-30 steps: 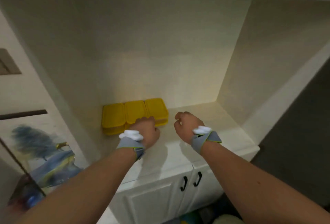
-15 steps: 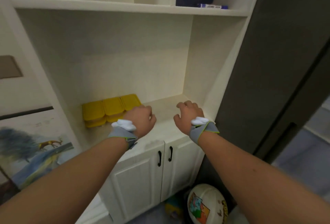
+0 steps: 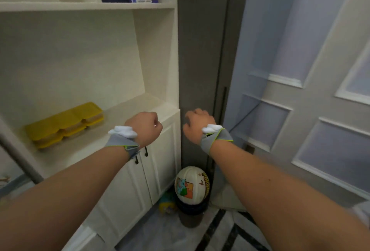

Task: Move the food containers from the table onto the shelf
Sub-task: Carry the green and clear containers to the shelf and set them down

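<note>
Your left hand and right hand, both loosely curled and holding nothing, hang at centre frame; the yellow-lidded food containers sit on the shelf, left of frame.

Food containers stand in a row on the shelf, toward its left and back. Cabinet doors lie below the shelf; a second shelf board lies above. Left hand hangs before the shelf's front edge; right hand is right of it, before the tall panel. A ball sits on a bin at the panel's foot.
</note>
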